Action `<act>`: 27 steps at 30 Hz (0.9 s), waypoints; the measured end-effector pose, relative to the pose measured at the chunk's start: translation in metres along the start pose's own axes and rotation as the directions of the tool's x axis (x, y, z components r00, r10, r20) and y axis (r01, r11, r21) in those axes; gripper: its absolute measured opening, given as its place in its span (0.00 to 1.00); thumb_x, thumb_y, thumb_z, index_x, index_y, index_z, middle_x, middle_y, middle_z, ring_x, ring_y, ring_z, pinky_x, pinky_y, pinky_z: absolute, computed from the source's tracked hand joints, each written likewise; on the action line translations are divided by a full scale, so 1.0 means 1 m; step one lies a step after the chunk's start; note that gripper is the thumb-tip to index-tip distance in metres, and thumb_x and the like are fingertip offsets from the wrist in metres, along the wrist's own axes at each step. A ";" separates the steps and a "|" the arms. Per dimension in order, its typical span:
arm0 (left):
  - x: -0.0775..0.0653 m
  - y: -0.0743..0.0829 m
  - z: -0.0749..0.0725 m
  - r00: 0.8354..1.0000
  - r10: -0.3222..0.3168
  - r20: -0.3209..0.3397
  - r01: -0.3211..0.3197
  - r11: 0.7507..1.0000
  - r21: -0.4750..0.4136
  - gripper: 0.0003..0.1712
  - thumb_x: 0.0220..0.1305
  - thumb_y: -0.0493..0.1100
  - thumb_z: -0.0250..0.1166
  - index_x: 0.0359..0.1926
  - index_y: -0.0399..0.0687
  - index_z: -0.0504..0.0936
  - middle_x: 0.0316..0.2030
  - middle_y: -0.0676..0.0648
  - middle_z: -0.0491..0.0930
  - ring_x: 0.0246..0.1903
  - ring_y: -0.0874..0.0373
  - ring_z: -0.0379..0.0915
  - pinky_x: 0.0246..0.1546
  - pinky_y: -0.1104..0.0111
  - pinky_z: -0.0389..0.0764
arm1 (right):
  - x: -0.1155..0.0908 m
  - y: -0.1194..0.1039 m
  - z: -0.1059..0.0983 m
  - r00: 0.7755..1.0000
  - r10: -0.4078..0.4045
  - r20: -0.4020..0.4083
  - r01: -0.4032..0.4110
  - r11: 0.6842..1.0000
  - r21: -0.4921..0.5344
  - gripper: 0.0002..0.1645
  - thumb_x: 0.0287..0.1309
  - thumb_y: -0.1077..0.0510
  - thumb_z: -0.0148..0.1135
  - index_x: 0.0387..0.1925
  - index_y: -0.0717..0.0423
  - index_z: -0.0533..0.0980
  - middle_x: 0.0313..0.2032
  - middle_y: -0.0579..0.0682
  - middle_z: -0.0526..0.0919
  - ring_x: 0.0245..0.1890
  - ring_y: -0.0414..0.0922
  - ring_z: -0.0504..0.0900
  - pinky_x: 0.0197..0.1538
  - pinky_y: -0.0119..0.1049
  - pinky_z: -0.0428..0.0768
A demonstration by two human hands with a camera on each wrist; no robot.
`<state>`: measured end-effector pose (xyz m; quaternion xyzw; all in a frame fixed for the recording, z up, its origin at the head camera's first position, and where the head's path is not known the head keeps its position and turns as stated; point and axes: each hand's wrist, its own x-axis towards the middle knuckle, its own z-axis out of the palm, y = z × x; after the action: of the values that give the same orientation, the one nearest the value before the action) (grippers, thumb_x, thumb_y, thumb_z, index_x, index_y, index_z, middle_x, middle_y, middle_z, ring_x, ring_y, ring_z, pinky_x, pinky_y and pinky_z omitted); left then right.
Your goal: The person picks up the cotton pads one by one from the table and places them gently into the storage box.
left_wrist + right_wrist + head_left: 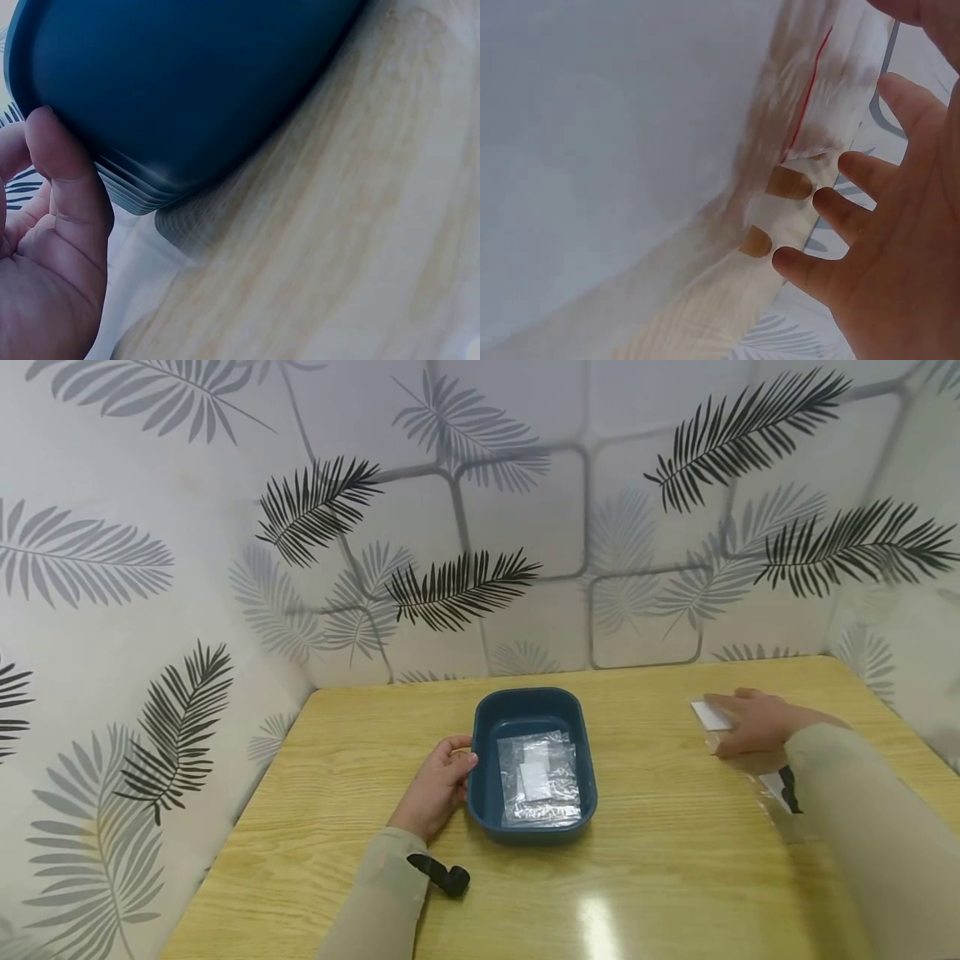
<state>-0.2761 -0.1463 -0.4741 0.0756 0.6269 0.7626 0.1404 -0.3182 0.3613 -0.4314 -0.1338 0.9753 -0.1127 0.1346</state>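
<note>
Left hand (433, 785) on the blue bin (531, 839), right hand (757, 722) spread by the packets

Closest to you, by the table's near edge: your two pale sleeves (382, 893), a black strap at each wrist, and a bright glare spot on the wooden table (675, 877).

Past that, your left hand holds the bin at its left wall, thumb at the rim, fingers bent against the side. Bin sits upright around the table's middle, its far end close to the far edge. Inside, on its floor: overlapping clear bags (540, 777) with white pieces in them.

Over toward the right edge, a white-and-clear packet (776, 789) lies under your right wrist, partly covered. A bit farther, toward the far right corner, a second packet (711, 716) is by your right fingertips. Your right fingers are wide apart; blur hides whether they touch it. Right wrist view: clear film with a red line (808, 94) near the fingers; cannot tell which packet.

Beyond the far edge: pale wall (532, 635), dark and grey leaf prints.
</note>
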 end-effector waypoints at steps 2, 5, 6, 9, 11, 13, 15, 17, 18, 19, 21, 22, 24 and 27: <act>0.000 0.000 0.000 1.000 0.002 0.004 -0.002 1.000 0.001 0.23 0.77 0.37 0.55 0.68 0.37 0.63 0.33 0.46 0.75 0.24 0.59 0.70 0.27 0.69 0.77 | 0.001 -0.002 0.000 1.000 0.007 0.006 -0.007 1.000 0.003 0.61 0.47 0.40 0.73 0.75 0.62 0.55 0.67 0.84 0.53 0.63 0.83 0.57 0.56 0.77 0.63; -0.001 -0.001 -0.001 1.000 0.003 0.003 -0.003 1.000 0.004 0.23 0.77 0.37 0.55 0.68 0.38 0.63 0.33 0.46 0.74 0.24 0.59 0.70 0.27 0.69 0.77 | 0.002 -0.006 0.001 1.000 0.019 0.016 -0.020 1.000 0.007 0.60 0.47 0.42 0.72 0.75 0.62 0.56 0.67 0.83 0.52 0.62 0.83 0.58 0.56 0.77 0.63; -0.001 -0.001 -0.001 1.000 0.003 0.003 -0.003 1.000 0.006 0.23 0.77 0.37 0.55 0.68 0.38 0.63 0.33 0.46 0.75 0.24 0.59 0.70 0.27 0.69 0.77 | 0.002 -0.006 0.001 1.000 0.022 0.017 -0.023 1.000 0.009 0.60 0.47 0.42 0.73 0.75 0.61 0.57 0.67 0.83 0.53 0.62 0.83 0.58 0.56 0.77 0.64; -0.001 -0.001 -0.001 1.000 0.003 0.001 -0.003 1.000 0.004 0.23 0.77 0.37 0.55 0.68 0.37 0.63 0.33 0.46 0.75 0.24 0.59 0.71 0.26 0.69 0.77 | 0.002 -0.008 0.000 0.999 0.031 0.018 -0.031 0.999 0.010 0.58 0.47 0.41 0.73 0.74 0.61 0.60 0.67 0.83 0.54 0.62 0.83 0.59 0.54 0.77 0.64; 0.000 -0.001 -0.001 1.000 0.002 0.001 -0.002 1.000 0.001 0.23 0.77 0.37 0.55 0.67 0.37 0.64 0.33 0.46 0.75 0.23 0.60 0.71 0.26 0.69 0.77 | 0.002 -0.008 0.000 0.999 0.040 0.016 -0.040 0.999 0.011 0.58 0.46 0.39 0.74 0.73 0.60 0.62 0.66 0.82 0.55 0.61 0.81 0.61 0.53 0.77 0.66; 0.000 -0.001 0.000 1.000 0.004 0.001 -0.004 1.000 0.001 0.22 0.77 0.37 0.55 0.67 0.37 0.64 0.33 0.46 0.75 0.23 0.60 0.71 0.26 0.70 0.77 | 0.001 -0.009 -0.001 0.999 0.048 0.019 -0.048 0.999 0.013 0.57 0.46 0.36 0.74 0.72 0.59 0.64 0.66 0.81 0.57 0.60 0.79 0.64 0.52 0.77 0.67; 0.000 -0.001 0.000 1.000 0.004 0.002 -0.004 1.000 0.005 0.22 0.77 0.37 0.55 0.67 0.38 0.64 0.33 0.46 0.75 0.23 0.60 0.71 0.26 0.70 0.77 | 0.000 -0.009 -0.001 0.999 0.049 0.023 -0.049 0.999 0.017 0.57 0.47 0.34 0.73 0.72 0.58 0.65 0.66 0.80 0.58 0.60 0.77 0.65 0.51 0.76 0.68; -0.001 -0.002 0.000 1.000 0.007 0.003 -0.007 1.000 0.012 0.22 0.77 0.37 0.55 0.67 0.38 0.64 0.33 0.47 0.75 0.22 0.60 0.71 0.26 0.70 0.77 | 0.000 -0.008 0.000 0.999 0.043 0.030 -0.044 0.999 0.030 0.56 0.50 0.33 0.71 0.72 0.59 0.66 0.66 0.79 0.59 0.60 0.77 0.65 0.51 0.76 0.68; -0.001 -0.002 0.000 1.000 0.009 0.005 -0.009 1.000 0.016 0.22 0.77 0.37 0.55 0.67 0.38 0.64 0.33 0.47 0.75 0.22 0.60 0.71 0.26 0.70 0.77 | -0.001 -0.008 0.000 0.999 0.036 0.034 -0.037 0.999 0.036 0.55 0.51 0.32 0.71 0.72 0.59 0.66 0.66 0.80 0.59 0.61 0.77 0.65 0.52 0.75 0.68; -0.001 -0.002 0.000 1.000 0.010 0.006 -0.010 1.000 0.021 0.23 0.77 0.38 0.56 0.67 0.38 0.64 0.33 0.47 0.75 0.23 0.60 0.71 0.26 0.69 0.77 | -0.001 -0.007 0.000 0.999 0.034 0.034 -0.035 0.998 0.043 0.55 0.52 0.32 0.70 0.72 0.59 0.66 0.66 0.80 0.60 0.61 0.77 0.65 0.52 0.75 0.68; -0.001 -0.002 0.000 1.000 0.010 0.006 -0.010 1.000 0.024 0.23 0.77 0.39 0.56 0.67 0.38 0.64 0.33 0.46 0.76 0.23 0.60 0.72 0.26 0.69 0.77 | -0.002 -0.006 0.001 0.999 0.037 0.038 -0.040 0.997 0.064 0.54 0.53 0.33 0.70 0.72 0.59 0.66 0.66 0.80 0.59 0.60 0.77 0.65 0.52 0.75 0.68; 0.000 -0.002 -0.001 1.000 0.011 0.006 -0.011 1.000 0.025 0.23 0.77 0.39 0.56 0.67 0.38 0.64 0.34 0.46 0.76 0.23 0.60 0.72 0.27 0.69 0.78 | -0.002 -0.006 0.001 0.999 0.038 0.038 -0.041 0.996 0.074 0.54 0.52 0.34 0.71 0.72 0.59 0.66 0.66 0.80 0.59 0.59 0.76 0.67 0.51 0.73 0.69; 0.000 -0.002 -0.001 1.000 0.011 0.004 -0.011 1.000 0.028 0.22 0.78 0.39 0.55 0.67 0.39 0.65 0.35 0.45 0.77 0.24 0.59 0.72 0.27 0.69 0.78 | -0.002 -0.005 0.002 0.999 0.040 0.026 -0.042 0.995 0.085 0.54 0.50 0.36 0.73 0.72 0.58 0.67 0.65 0.79 0.60 0.54 0.72 0.71 0.49 0.69 0.73; 0.000 -0.003 -0.001 1.000 0.005 -0.006 -0.005 1.000 0.025 0.22 0.78 0.38 0.54 0.67 0.39 0.65 0.36 0.44 0.77 0.24 0.59 0.73 0.27 0.68 0.78 | -0.001 -0.004 0.005 0.999 0.042 -0.009 -0.041 0.995 0.091 0.51 0.47 0.40 0.75 0.70 0.58 0.70 0.64 0.78 0.61 0.49 0.66 0.72 0.45 0.61 0.75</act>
<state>-0.2763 -0.1469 -0.4768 0.0768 0.6364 0.7554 0.1357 -0.3151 0.3575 -0.4346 -0.1066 0.9725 -0.1547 0.1374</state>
